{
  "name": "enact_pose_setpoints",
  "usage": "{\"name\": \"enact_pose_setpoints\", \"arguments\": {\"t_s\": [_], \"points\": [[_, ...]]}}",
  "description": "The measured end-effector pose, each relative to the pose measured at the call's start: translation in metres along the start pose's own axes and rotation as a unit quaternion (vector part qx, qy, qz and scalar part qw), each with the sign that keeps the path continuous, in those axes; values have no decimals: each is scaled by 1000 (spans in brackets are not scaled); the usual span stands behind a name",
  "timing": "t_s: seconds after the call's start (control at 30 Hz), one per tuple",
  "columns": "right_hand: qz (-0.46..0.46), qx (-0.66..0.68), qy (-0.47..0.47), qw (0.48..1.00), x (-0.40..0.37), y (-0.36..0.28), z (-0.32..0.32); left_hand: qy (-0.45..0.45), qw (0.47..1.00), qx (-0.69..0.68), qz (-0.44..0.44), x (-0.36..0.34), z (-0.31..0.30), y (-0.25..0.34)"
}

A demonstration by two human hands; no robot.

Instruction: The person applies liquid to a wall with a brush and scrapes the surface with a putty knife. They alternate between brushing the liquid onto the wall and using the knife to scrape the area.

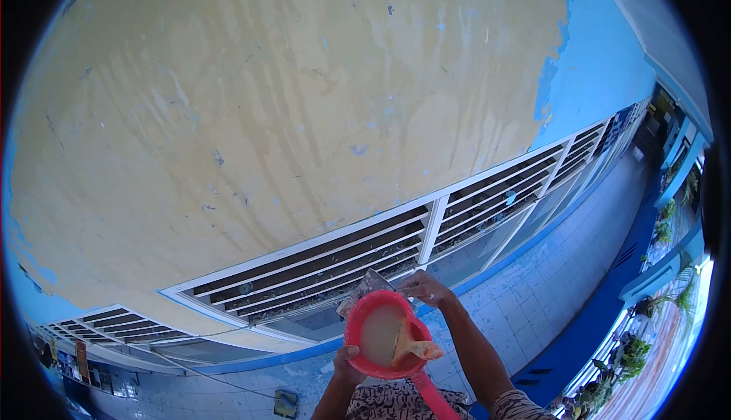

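Observation:
A red plastic dipper with a long handle sits low in the middle of the view, holding cloudy whitish liquid. My left hand is closed on its left rim, thumb over the edge. A cream and orange brush-like thing leans inside the dipper, its orange end over the right rim. Just beyond the dipper, my right hand is closed on a flat grey scraper, whose blade is smeared and partly hidden by the dipper's rim.
Ahead rises a stripped, stained beige wall with blue paint at its edges. White-framed louvre windows run below. A tiled walkway curves right, past a blue railing and plants. A small box-like object lies on the floor.

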State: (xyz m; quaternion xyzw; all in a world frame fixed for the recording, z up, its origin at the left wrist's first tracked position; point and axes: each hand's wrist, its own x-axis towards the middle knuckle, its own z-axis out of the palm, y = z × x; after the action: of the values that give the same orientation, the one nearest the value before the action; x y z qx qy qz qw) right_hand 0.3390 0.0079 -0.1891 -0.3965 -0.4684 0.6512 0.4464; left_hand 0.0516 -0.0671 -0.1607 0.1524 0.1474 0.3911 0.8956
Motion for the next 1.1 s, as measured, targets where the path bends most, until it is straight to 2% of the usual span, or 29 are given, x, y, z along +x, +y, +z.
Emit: {"name": "enact_pose_setpoints", "arguments": {"t_s": [0.27, 0.43, 0.57, 0.63, 0.67, 0.7, 0.73, 0.77, 0.8, 0.83, 0.87, 0.9, 0.93, 0.97, 1.03, 1.07, 1.1], "points": [[17, 120, 40, 992, -49, 64, -7, -6, 1000, -24, -4, 0, -10, -4], [66, 148, 65, 985, -75, 85, -12, 40, 999, -4, -13, -2, -11, -9], [38, 171, 51, 983, -93, 116, -25, 49, 999, 2, -17, -1, -10, -7], [-7, 68, -31, 997, -106, 148, -44, 48, 998, 34, 15, 1, -8, -1], [-7, 68, -32, 997, -114, 154, -46, 49, 998, 33, 15, 2, -11, 3], [18, -128, -28, 991, -120, 159, -47, 45, 995, 88, 31, 6, -16, 9], [41, -321, -25, 946, -125, 165, -48, 41, 988, 142, 48, 9, -17, 14], [42, -322, -27, 945, -129, 175, -44, 42, 988, 140, 50, 10, -17, 17], [-13, -407, 84, 910, -133, 189, -38, 48, 987, 142, 65, 12, -14, 21], [-67, -481, 194, 852, -137, 205, -35, 54, 985, 144, 78, 14, -11, 22], [-18, -594, 219, 773, -137, 223, -37, 56, 985, 142, 77, 15, -6, 23], [-17, -594, 219, 774, -135, 207, -30, 84, 980, 158, 93, 16, 0, 23], [115, -519, 279, 800, -125, 167, -14, 112, 972, 174, 110, 16, 2, 24], [244, -431, 330, 804, -117, 139, -6, 113, 972, 174, 110, 16, 1, 24], [210, -456, 340, 795, -110, 138, -12, 115, 969, 191, 107, 19, -6, 20], [41, -444, 333, 831, -107, 139, -14, 116, 969, 189, 107, 21, -9, 18], [-131, -418, 316, 842, -104, 138, -15, 124, 967, 197, 105, 23, -13, 16]]}}
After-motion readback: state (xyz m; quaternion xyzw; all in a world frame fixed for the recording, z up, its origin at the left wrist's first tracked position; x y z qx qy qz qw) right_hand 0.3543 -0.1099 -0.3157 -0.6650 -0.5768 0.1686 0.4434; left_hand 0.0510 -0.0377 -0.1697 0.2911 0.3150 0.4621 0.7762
